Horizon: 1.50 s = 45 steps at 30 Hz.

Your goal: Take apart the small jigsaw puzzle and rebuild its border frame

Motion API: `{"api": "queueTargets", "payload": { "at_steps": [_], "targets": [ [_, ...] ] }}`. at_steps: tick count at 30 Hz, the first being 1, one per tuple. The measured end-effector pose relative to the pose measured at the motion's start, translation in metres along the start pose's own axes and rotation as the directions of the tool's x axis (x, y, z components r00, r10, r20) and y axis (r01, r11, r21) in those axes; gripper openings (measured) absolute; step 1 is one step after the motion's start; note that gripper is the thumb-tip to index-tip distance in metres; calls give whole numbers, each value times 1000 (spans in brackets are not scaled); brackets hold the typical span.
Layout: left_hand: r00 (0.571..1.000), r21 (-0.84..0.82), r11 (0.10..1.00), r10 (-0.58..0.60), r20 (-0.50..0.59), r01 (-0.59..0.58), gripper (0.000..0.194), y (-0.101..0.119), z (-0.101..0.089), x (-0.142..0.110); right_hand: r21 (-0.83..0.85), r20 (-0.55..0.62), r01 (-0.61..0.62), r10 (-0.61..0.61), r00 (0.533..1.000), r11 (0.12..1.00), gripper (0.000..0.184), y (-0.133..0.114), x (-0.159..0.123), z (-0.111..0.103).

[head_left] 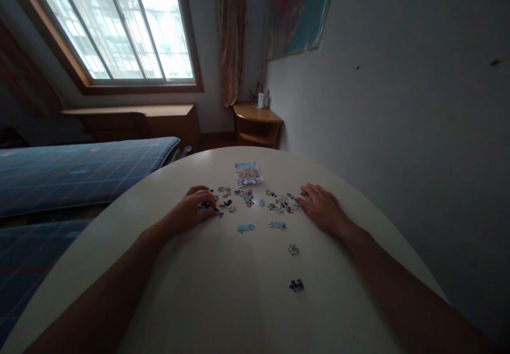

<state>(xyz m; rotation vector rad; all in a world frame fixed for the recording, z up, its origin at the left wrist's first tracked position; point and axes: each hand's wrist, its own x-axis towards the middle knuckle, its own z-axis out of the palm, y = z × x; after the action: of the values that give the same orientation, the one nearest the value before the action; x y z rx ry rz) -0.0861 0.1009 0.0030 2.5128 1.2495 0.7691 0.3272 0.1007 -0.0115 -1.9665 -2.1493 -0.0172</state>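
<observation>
Loose jigsaw puzzle pieces (281,203) lie scattered across the white round table (215,290). My left hand (195,208) rests at the left end of the scatter, fingers apart and curved around a few dark pieces (226,203). At the right end, my right hand (321,205) lies low with its fingers stretched over the edge of the pieces. Two light-blue joined strips, a left one (246,228) and a right one (277,225), lie nearer to me. Closer still are a pale piece (294,249) and a dark piece (297,285).
A printed picture sheet (247,174) lies behind the pieces. To the left stands a bed with a blue plaid cover (79,170). A white wall (418,131) runs along the right, and a wooden corner shelf (257,114) stands beyond the table.
</observation>
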Motion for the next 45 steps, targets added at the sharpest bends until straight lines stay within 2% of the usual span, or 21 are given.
{"api": "queueTargets", "payload": {
  "at_steps": [4, 13, 25, 32, 45],
  "targets": [
    [1000, -14, 1000, -27, -11, 27, 16, 2, 0, 0, 0, 6, -10, 10, 1000, 1000, 60, 0, 0, 0],
    [998, -25, 998, 62, 23, -61, 16, 9, -3, 3, 17, 9, -13, 13, 1000, 1000, 61, -3, -2, -3],
    [997, -60, 997, 56, 48, -53, 19, 20, 2, 7, 1, 7, -20, 20, 1000, 1000, 61, -1, -1, 0],
    [999, -63, 998, 18, 26, -16, 14, 30, 4, 5, 1, 8, -5, 5, 1000, 1000, 60, -1, -1, -2],
    [994, -26, 995, 102, 41, -101, 9, 29, 6, 9, 16, -18, 18, -18, 1000, 1000, 60, 1, 0, 1]
  ]
}}
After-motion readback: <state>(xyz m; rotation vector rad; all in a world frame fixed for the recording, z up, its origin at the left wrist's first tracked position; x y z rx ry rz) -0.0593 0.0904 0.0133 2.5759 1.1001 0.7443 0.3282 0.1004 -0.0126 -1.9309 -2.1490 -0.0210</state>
